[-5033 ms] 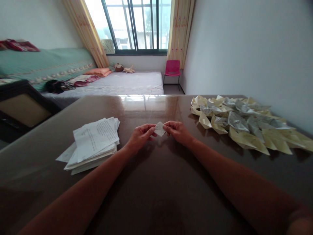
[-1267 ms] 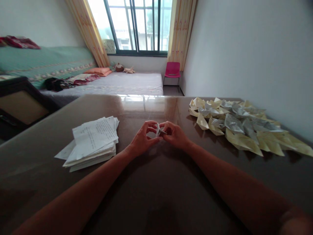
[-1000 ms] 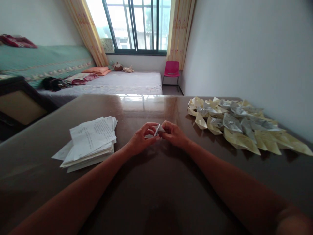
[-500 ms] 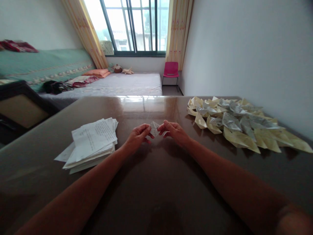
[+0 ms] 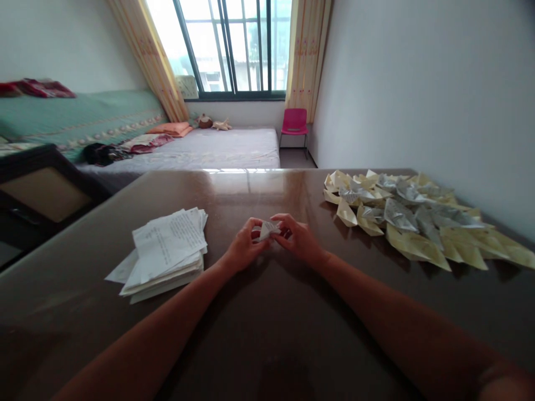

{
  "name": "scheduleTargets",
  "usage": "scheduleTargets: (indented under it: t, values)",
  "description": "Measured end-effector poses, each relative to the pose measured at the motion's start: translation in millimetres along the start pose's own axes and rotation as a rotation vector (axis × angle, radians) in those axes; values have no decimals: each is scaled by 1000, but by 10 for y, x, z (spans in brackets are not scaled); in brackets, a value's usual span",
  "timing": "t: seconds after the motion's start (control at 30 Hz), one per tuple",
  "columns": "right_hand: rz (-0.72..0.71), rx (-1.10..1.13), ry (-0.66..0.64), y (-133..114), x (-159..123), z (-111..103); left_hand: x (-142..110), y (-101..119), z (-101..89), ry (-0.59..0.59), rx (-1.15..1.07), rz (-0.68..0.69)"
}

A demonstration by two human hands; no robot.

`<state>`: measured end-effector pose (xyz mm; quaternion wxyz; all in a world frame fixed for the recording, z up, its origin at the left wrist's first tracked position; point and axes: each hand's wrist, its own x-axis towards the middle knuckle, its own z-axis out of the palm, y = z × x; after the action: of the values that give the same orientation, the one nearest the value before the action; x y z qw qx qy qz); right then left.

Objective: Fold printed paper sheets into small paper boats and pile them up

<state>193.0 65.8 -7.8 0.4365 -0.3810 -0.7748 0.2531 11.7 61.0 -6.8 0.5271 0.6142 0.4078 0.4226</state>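
A small folded piece of printed paper (image 5: 268, 228) is held between my two hands, above the brown tabletop (image 5: 259, 317). My left hand (image 5: 247, 244) grips its left side between thumb and fingers. From the right, my right hand (image 5: 296, 236) pinches its other side, fingers curled over it. The fingers hide part of the folds. To the left lies a stack of loose printed sheets (image 5: 167, 248). On the right, several folded paper boats (image 5: 413, 217), cream and grey, sit close together in rows.
Beyond the table's far edge is a bed (image 5: 234, 147) with folded covers and soft toys. A pink chair (image 5: 295, 122) stands by the window wall. At the left is a dark-framed chair or cabinet (image 5: 45, 189). A white wall (image 5: 418, 83) runs along the right.
The folded paper has turned from a standing diamond shape to a lower, flatter triangle. Both hands have closed in around it. The whole view has shifted slightly.
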Motion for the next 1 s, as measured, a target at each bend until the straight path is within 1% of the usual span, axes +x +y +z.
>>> scheduleTargets:
  t: [0.07, 0.2, 0.4, 0.53, 0.6, 0.7, 0.77, 0.87, 1.0]
  values:
    - [27, 34, 1, 7, 2, 8, 10, -17, -4, 21, 0, 9]
    - [135, 151, 8, 49, 24, 10, 32, -5, -33, 45, 15, 20]
    - [218, 376, -11, 145, 67, -8, 6, 70, -54, 6, -90, -70]
    - [243, 407, -53, 158, 77, -20, -3, 61, -61, -55, -144, -103]
    - [229, 369, -66, 139, 67, -15, 5, 37, -55, -50, -122, -77]
    - [157, 271, -73, 90, 38, 10, 20, 4, -36, -5, -17, 4]
    - [115, 236, -78, 58, 18, 28, 26, -3, -27, 4, 29, 41]
    - [77, 239, -71, 26, 5, 46, 26, 7, -25, -14, 24, 55]
    - [56, 193, -23, 2, 10, 47, 13, 20, -28, -37, -37, 31]
